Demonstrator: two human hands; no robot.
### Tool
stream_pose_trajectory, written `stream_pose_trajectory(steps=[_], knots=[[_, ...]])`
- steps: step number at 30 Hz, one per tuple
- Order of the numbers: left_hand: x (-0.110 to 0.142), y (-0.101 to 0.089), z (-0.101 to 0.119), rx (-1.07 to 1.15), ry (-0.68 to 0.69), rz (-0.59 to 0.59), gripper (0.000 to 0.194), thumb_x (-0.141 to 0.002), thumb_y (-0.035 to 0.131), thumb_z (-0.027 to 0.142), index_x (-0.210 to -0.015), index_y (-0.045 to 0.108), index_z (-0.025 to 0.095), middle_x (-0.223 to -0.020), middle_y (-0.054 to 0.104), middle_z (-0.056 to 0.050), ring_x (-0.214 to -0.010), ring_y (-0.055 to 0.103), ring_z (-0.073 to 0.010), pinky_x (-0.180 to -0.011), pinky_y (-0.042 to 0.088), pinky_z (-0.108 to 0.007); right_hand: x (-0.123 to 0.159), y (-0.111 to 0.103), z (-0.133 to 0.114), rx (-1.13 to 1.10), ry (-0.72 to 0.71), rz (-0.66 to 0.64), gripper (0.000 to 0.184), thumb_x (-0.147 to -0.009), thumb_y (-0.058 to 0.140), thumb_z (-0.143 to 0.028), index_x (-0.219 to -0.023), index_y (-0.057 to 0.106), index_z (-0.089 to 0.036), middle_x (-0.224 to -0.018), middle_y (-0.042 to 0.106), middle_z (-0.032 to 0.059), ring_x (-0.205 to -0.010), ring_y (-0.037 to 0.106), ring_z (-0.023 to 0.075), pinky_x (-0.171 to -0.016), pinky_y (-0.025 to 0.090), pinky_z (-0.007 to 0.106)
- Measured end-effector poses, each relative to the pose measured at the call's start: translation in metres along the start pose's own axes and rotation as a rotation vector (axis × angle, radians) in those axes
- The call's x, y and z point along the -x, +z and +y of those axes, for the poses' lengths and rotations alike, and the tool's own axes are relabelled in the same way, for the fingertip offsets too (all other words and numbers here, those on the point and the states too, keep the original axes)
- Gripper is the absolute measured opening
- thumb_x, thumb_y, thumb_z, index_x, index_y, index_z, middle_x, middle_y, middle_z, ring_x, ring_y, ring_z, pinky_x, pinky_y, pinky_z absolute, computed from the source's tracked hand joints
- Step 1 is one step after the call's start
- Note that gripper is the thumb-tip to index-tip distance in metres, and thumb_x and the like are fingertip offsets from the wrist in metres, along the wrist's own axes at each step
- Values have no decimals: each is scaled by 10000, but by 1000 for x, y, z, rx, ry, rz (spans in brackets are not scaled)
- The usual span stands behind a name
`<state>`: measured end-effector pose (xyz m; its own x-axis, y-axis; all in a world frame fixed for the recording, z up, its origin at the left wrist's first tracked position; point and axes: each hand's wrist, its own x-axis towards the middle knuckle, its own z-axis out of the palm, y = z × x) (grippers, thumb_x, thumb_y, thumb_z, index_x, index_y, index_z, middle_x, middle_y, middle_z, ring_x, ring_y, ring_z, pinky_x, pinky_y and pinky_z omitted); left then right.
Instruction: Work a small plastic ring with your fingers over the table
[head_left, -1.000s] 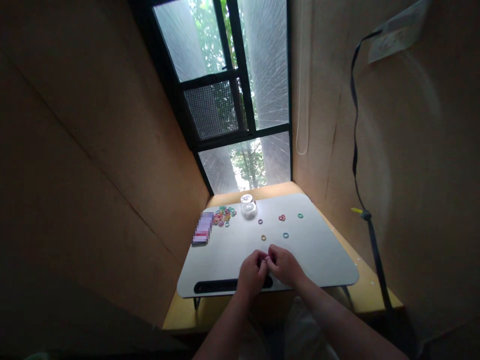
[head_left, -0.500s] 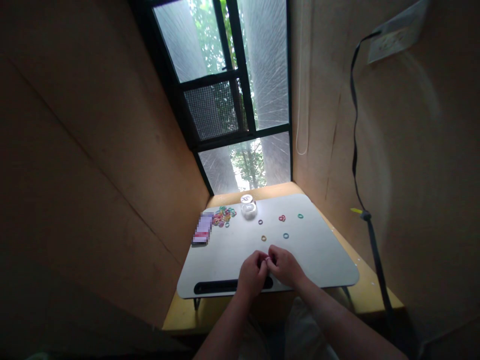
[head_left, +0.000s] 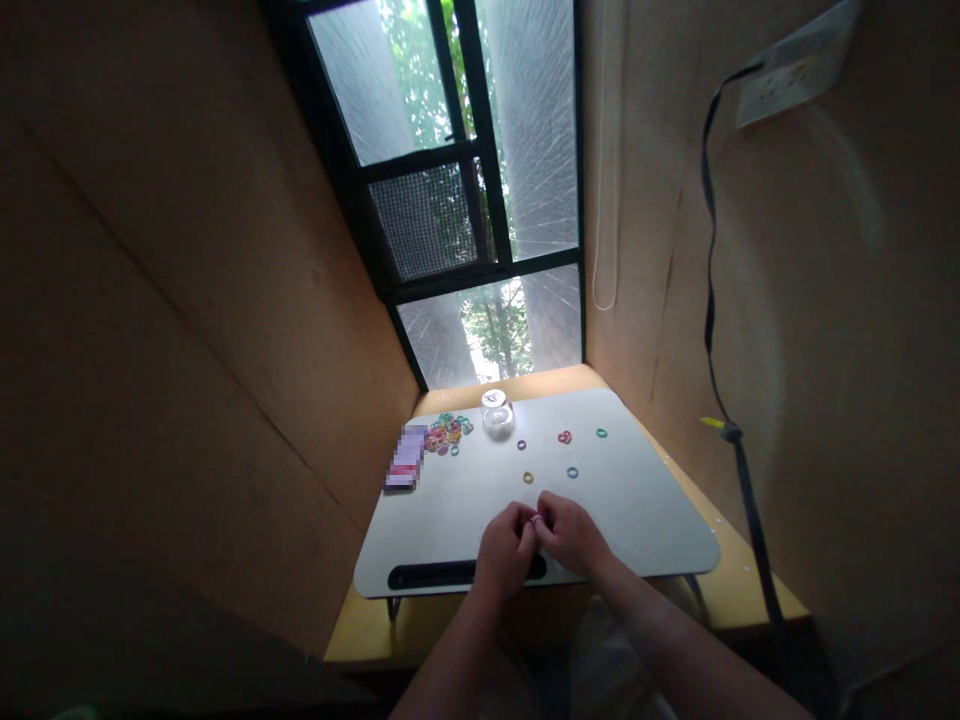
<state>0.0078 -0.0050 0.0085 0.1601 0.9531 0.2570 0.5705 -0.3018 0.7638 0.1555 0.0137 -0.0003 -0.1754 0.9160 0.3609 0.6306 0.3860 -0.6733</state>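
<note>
Close together above the near part of the white lap table [head_left: 450, 515], my left hand [head_left: 506, 545] and my right hand [head_left: 570, 532] meet at the fingertips. Both are pinched on a small pink hair tie [head_left: 535, 518], mostly covered by the fingers. Beyond them lie single hair ties: a yellow one [head_left: 528, 478], a blue one [head_left: 573, 472], a purple one [head_left: 521, 445] and a green one [head_left: 601, 433]. A small red cluster of hair ties [head_left: 565, 437] sits between the purple and green ones.
A pile of multicoloured hair ties [head_left: 448, 434] lies at the back left, beside a phone [head_left: 406, 458]. A clear jar [head_left: 497, 415] stands at the back. The table has a black slot [head_left: 431, 573] along its front edge. A cable [head_left: 709, 250] hangs down the right wall.
Almost nothing differs. Both hands stay in the same place, pinched together on the pink hair tie, with at most a tiny shift of the fingers.
</note>
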Motion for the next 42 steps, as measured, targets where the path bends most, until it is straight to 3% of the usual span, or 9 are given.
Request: stream_pose_trajectory(steps=[42], knots=[[1,-3,7,24,-3,-4,158,-879,469,250,-876,619,200,-774,654,-1,-715,578,-144,-676,406,-254,0,-1,-2,-7,5,3,94,-765,506,-195,-685,458,-205,-610,522,-29,-571,450,119,-549,265,229]])
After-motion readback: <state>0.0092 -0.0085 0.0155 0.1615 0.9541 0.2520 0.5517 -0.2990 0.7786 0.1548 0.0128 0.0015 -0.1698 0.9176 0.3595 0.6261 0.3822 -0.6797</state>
